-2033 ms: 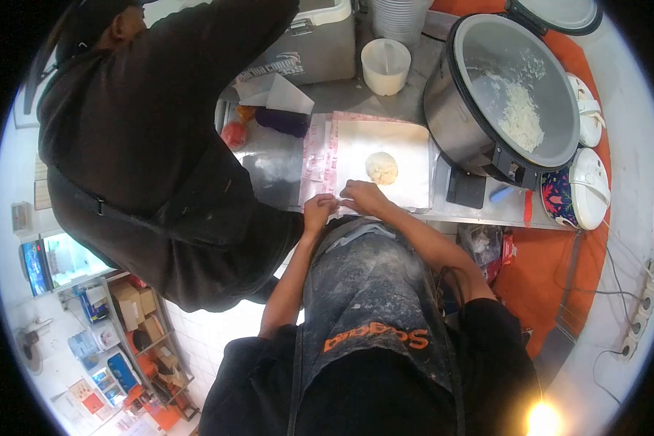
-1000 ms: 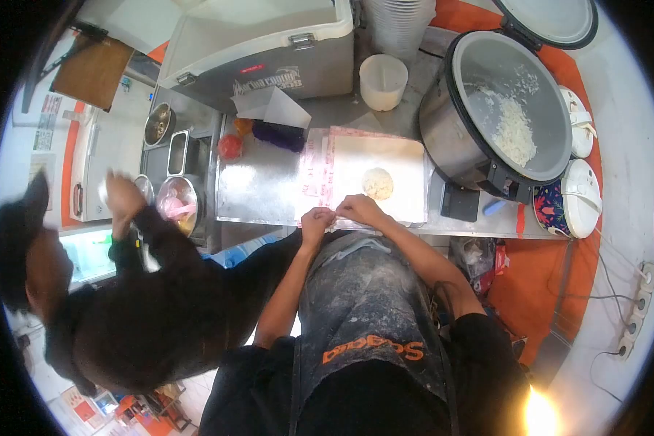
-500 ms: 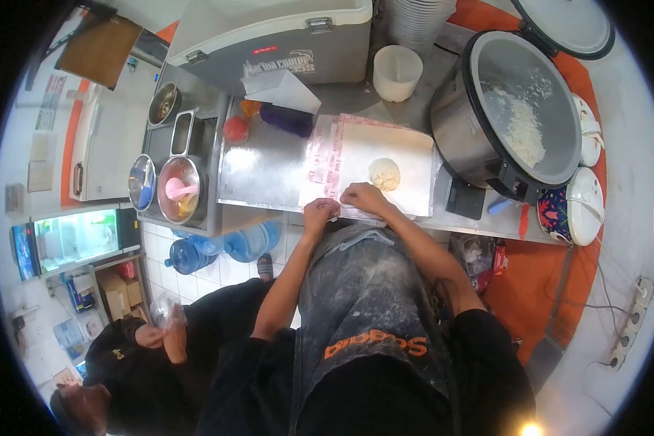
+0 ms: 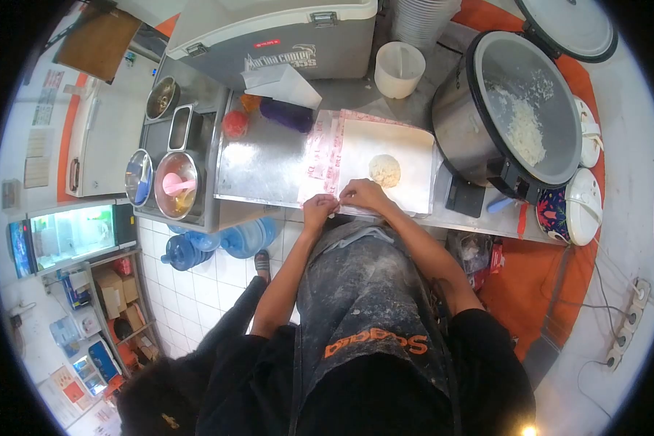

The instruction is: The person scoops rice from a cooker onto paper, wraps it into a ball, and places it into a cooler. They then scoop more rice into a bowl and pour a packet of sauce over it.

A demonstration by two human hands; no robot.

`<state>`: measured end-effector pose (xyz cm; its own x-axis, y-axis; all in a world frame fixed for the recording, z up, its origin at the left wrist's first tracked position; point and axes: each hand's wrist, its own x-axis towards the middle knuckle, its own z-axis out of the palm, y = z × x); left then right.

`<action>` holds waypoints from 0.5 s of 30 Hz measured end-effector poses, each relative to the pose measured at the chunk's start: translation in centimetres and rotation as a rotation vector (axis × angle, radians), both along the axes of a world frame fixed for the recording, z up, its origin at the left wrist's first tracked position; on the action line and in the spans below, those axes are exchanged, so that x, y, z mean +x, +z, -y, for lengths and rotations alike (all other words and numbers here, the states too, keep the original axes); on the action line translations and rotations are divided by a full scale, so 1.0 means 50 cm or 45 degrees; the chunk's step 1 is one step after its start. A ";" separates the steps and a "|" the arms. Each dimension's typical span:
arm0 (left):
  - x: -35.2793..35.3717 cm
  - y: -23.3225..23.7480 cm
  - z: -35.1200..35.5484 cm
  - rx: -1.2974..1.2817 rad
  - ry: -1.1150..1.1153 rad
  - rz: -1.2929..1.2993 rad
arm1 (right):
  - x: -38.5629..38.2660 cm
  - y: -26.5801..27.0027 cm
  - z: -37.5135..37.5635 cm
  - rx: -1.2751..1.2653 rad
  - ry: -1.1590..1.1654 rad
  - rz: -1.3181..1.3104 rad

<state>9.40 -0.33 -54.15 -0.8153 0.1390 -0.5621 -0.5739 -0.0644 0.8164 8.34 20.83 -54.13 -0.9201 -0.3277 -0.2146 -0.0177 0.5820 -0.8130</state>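
A mound of rice (image 4: 385, 171) lies on a white paper sheet (image 4: 414, 145) on the metal counter. At the counter's front edge, below and left of the rice, my left hand (image 4: 320, 208) and my right hand (image 4: 363, 195) are close together with fingers pinched. Something small and pale shows at the fingers of each hand, too small to make out. Red-printed wrapping (image 4: 320, 156) lies to the left of the sheet, just beyond my left hand.
An open rice cooker (image 4: 461, 123) stands at the right, with a white tub (image 4: 398, 70) beside it. A grey cooler (image 4: 291, 58) sits behind. Metal bowls (image 4: 178, 207) are at the left. Another person's dark-clothed shoulder (image 4: 156, 400) is at lower left.
The other person at lower left has moved down and toward the right, and their hands with the clear bag are out of view. My hands have barely moved.
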 end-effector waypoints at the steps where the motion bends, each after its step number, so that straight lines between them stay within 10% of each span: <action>1: 0.001 -0.003 0.001 -0.032 -0.021 -0.032 | -0.001 0.000 0.002 -0.001 -0.002 0.003; 15: 0.006 -0.015 0.001 -0.073 -0.037 -0.122 | -0.003 -0.001 0.008 0.026 -0.028 0.021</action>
